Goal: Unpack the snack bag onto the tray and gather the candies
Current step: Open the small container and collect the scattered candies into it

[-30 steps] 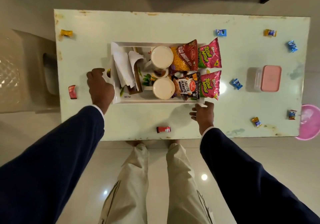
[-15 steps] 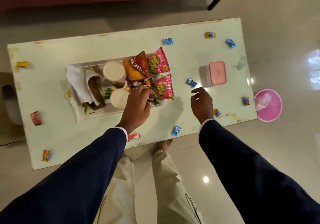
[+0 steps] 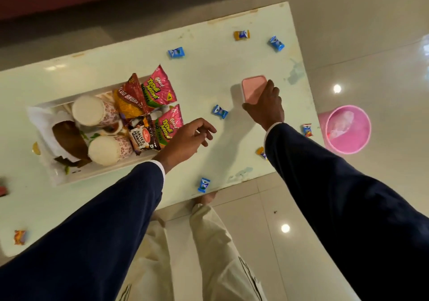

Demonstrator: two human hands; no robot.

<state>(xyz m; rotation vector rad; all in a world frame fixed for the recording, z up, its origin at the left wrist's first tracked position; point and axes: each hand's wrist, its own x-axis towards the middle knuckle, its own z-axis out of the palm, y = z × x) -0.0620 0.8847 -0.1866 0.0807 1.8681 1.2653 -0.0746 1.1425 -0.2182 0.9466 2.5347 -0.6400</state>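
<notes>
Right hand being laid on pink-lidded box, likely readied for candies; grip unclear. Left hand being held loosely curled, empty, beside tray. Candies lying scattered across table.

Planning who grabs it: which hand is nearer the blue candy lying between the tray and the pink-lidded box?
Left, narrowly. The left hand hovers just below-left of the blue candy, fingertips close. The right hand rests on the pink-lidded box, to the candy's right.
</notes>
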